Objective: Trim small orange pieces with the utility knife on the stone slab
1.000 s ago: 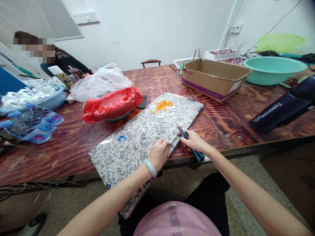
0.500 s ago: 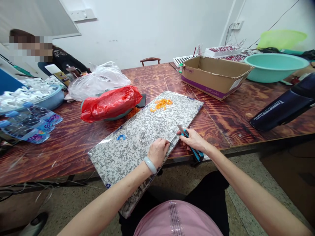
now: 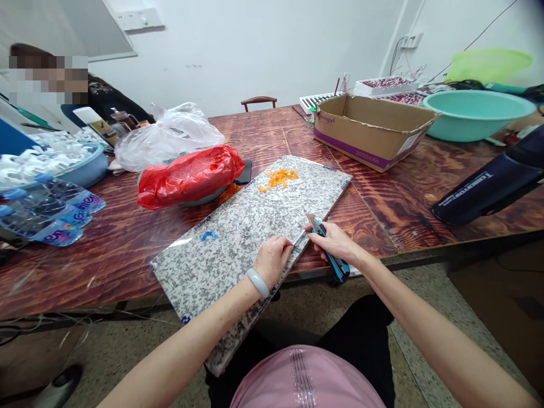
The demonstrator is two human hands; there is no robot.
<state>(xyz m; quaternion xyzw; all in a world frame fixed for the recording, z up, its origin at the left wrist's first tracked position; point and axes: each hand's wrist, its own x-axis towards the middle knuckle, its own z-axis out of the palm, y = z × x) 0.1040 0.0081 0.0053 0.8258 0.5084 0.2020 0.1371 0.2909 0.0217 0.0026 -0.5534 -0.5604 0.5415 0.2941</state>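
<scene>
A speckled grey stone slab (image 3: 238, 238) lies slantwise on the wooden table, its near end jutting past the table edge. Over its right edge, my left hand (image 3: 272, 260) pinches one end of a thin pale strip (image 3: 300, 237). The strip's other end is at the fingertips of my right hand (image 3: 334, 242), which also grips a blue and black utility knife (image 3: 338, 266), blade pointing up and left. Orange pieces (image 3: 278, 179) and thin clear strips (image 3: 308, 195) lie at the slab's far end. Small blue pieces (image 3: 208, 236) rest near its left edge.
A red plastic bag (image 3: 191, 177) covers a bowl, beside a white bag (image 3: 170, 139). Bottles (image 3: 55, 212) and a blue basin (image 3: 91, 167) stand left. A cardboard box (image 3: 369, 133), green basin (image 3: 476, 116) and dark flask (image 3: 484, 181) are right. A person (image 3: 110, 99) is at the far left.
The view has shifted slightly. Both hands keep nearly the same places, with the strip and the knife still held.
</scene>
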